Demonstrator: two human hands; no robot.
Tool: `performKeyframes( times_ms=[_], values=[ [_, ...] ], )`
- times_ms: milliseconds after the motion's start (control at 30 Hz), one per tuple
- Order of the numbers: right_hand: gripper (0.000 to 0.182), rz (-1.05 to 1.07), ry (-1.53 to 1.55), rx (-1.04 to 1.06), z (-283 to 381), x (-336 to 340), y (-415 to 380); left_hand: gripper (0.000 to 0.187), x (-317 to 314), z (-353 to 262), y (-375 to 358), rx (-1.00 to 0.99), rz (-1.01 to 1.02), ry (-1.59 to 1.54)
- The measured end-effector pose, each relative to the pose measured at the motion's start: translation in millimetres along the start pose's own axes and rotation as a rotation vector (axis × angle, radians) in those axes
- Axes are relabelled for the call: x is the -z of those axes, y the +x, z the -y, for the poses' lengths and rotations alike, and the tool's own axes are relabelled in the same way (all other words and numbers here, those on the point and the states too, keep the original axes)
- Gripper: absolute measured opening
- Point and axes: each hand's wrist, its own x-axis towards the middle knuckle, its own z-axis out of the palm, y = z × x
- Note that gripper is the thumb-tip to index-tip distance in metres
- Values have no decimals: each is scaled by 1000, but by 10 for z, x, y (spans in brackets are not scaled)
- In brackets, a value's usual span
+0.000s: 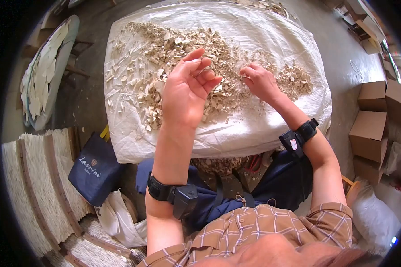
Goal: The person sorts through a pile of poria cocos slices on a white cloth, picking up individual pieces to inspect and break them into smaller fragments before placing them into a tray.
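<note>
My left hand [187, 91] is raised over the heap with its palm turned up and its fingers curled inward. Something small and whitish shows among those fingers, too small to name. Lower and to the right, my right hand [260, 83] reaches to the heap, thumb and fingertips pinched together on what looks like a small pale flake [244, 76]. Beneath both hands spreads a heap of dry, cream and tan broken flakes [178, 42], coarser on the left and finer towards the right. It lies on a wrinkled white cloth [272, 31] covering the table.
A dark blue bag [96, 169] stands on the floor at left, near racks of pale strips [31, 187]. An oval tray [71, 35] of large pale sheets is further back. Open cardboard boxes [367, 127] and a white sack [374, 213] stand at right.
</note>
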Motion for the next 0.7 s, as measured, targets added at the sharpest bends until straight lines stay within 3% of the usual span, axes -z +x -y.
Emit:
performKeyframes(
  times_ms=[267,367,433,467,533,600,700],
  values=[
    [8,73,-110,28,31,-63,45,23,-54,-10,-20,-20,-19,-6],
    [12,5,-192,112,-9,-95,51,23,-24,26,-4,-15,-12,2],
    [14,-11,147,-99,-40,-35,77,23,0,70,-1,-12,1,4],
    [14,-13,145,-93,-60,26,99,22,-1,103,-9,15,-26,-18],
    [17,183,842,-586,-101,190,136,22,-1,194,-18,39,-52,-40],
    [19,199,943,-604,-31,360,112,23,0,317,-12,113,-130,-65],
    [13,149,1109,-440,192,583,56,25,18,518,6,181,-172,-77]
  ],
)
